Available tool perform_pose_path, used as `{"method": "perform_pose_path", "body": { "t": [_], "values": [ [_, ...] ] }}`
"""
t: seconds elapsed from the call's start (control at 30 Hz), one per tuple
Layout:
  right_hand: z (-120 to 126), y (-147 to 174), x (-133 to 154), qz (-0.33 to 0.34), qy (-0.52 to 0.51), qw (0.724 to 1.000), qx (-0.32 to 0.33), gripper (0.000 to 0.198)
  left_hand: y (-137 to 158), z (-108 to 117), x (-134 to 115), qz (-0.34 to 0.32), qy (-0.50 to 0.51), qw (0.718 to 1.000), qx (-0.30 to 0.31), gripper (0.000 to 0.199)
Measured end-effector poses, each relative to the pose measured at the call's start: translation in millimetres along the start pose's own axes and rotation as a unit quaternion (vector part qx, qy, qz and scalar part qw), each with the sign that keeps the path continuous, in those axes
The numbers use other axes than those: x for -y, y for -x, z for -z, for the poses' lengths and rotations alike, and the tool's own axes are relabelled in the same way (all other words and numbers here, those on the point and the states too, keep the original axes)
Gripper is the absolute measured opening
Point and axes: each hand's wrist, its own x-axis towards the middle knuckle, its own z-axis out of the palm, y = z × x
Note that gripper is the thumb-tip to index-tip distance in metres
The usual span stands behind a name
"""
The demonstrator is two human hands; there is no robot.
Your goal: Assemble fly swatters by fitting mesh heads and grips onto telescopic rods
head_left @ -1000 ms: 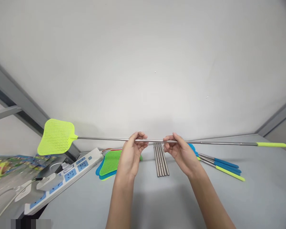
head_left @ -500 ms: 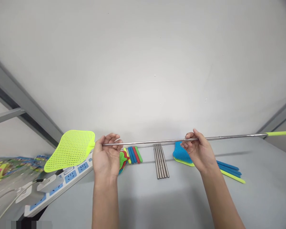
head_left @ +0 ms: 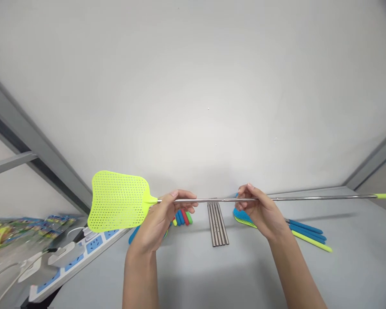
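Observation:
A yellow-green fly swatter with a long, extended metal rod is held level above the table. Its perforated head points left, and its yellow handle reaches the right edge of the view. My left hand is closed around the rod close to the head, thumb on the near side. Further right, my right hand pinches the same rod around its middle. Below, between the hands, several metal rods lie side by side on the table. Partly behind my right hand are blue and yellow swatters, their handles pointing right.
Short blue, red and green handles lie on the grey table behind my left hand. A white power strip with plugged-in adapters runs along the left side, beside plastic-bagged colourful items. A pale wall stands behind.
The swatter has shifted right and its rod is more level, the head now facing me more flatly. My left hand has moved right with it; my right hand has moved slightly left and down.

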Motion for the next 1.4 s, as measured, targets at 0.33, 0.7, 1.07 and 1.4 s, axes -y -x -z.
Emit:
{"method": "perform_pose_path", "body": {
  "t": [0.33,0.7,1.07,1.4],
  "values": [
    [-3.2,4.5,0.9,-0.004,0.001,0.999,0.037,0.021,-1.4,-11.5,2.3,-0.001,-0.009,0.999,0.036,0.038],
    [-11.4,5.1,-2.6,0.041,0.027,0.998,0.031,0.037,2.3,-33.0,-1.7,-0.006,-0.033,0.991,0.131,0.038],
    [-6.9,13.5,8.7,-0.021,0.142,0.979,0.144,0.044,3.7,-30.2,-0.8,0.014,-0.045,0.971,0.236,0.042],
    [-5.6,16.0,11.6,-0.061,0.125,0.97,0.199,0.05,3.2,-34.0,0.7,0.042,-0.032,0.959,0.279,0.043]
  ]
}}
